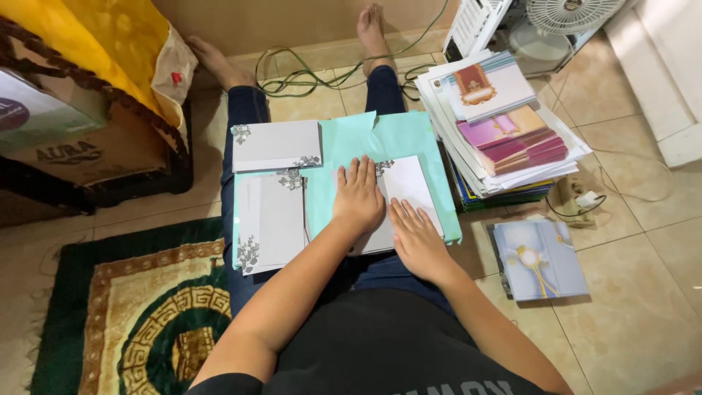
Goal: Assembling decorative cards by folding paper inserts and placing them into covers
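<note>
**Both palms flat on a white card**

The person sits on the tiled floor with legs stretched out, a mint-green sheet (pixel 351 146) spread across the lap. That sheet is the anchor for everything else here.

On the sheet's near-right part lies a white card (pixel 413 190) with a grey floral corner. The left hand (pixel 358 197) rests flat on it, fingers spread wide and pointing away from the body, gripping nothing. The right hand (pixel 417 238) lies just beside it, also flat and open, palm down on the same card's near edge.

On the sheet's left side sit 2 more white cards: the upper card (pixel 276 145) lies crosswise at the far-left corner, and the lower card (pixel 269 223) lies lengthwise just below it, floral sprigs at its corners.

To the right of the sheet, touching its edge, stands a tall stack of cards (pixel 504 132) in white, pink and maroon. Nearer the person, right of the sheet, a pale blue folder (pixel 541 260) lies on the tiles. Left of the sheet lies a green and gold rug (pixel 131 314), and beyond the rug a cardboard box (pixel 80 146). Past the sheet's far edge, green cables (pixel 307 73) trail between the bare feet.
</note>
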